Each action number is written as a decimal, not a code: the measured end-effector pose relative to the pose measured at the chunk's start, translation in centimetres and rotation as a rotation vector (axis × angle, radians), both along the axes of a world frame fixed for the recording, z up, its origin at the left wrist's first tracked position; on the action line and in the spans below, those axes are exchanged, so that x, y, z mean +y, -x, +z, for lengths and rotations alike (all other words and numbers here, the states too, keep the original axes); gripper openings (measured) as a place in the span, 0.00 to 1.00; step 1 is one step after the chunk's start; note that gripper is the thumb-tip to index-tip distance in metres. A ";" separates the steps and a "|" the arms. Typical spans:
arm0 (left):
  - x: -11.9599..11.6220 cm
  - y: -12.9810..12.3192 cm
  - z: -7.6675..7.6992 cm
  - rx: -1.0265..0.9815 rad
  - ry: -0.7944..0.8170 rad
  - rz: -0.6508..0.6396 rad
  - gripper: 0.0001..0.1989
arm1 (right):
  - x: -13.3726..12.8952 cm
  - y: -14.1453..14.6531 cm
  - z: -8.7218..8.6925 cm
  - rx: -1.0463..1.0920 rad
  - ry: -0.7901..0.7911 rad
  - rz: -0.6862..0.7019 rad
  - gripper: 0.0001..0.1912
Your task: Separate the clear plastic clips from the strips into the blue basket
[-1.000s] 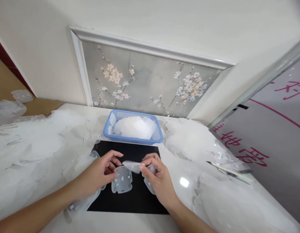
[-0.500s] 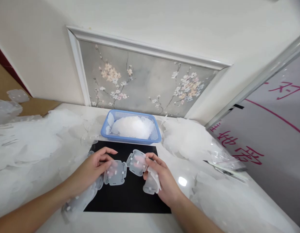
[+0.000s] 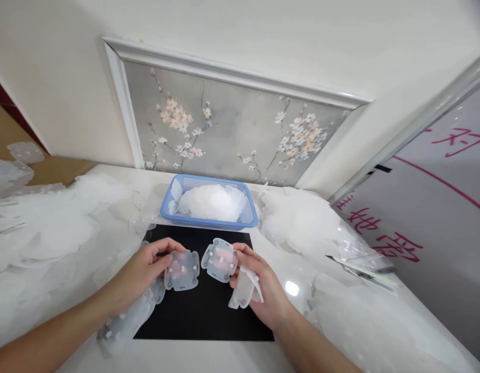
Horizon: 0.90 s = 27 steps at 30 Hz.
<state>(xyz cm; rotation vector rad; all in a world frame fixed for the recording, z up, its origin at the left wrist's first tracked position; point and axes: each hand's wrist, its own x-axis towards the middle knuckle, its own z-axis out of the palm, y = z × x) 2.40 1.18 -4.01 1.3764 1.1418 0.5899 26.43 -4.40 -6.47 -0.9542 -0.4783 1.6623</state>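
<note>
Left piece (image 3: 183, 272) higher, corner in grip (image 3: 146, 265)

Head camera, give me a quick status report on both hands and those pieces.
Left hand pinching translucent piece. Right hand pinching second piece, further pieces held lower. Both pinched pieces over black mat; no obstruction visible between them.

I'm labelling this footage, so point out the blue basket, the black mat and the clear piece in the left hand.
Blue basket (image 3: 208, 223): head view, front wall.
Black mat (image 3: 203, 313): head view, bare lower middle.
Clear piece (image 3: 184, 275): head view, middle of its face.
</note>
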 end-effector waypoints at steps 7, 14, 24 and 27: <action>0.0 -0.3 0.6 -0.152 0.121 0.038 0.10 | 0.0 0.1 0.2 -0.016 -0.009 0.017 0.20; 0.4 0.0 1.1 -0.349 0.235 0.044 0.17 | 0.1 0.1 -0.2 -0.027 -0.013 0.034 0.21; 0.4 0.3 1.0 -0.430 0.257 -0.027 0.22 | -0.6 0.5 0.5 -0.512 -0.221 -0.043 0.20; 0.3 0.2 1.0 -0.431 0.243 -0.045 0.23 | -0.9 0.6 0.0 -0.834 -0.349 0.005 0.11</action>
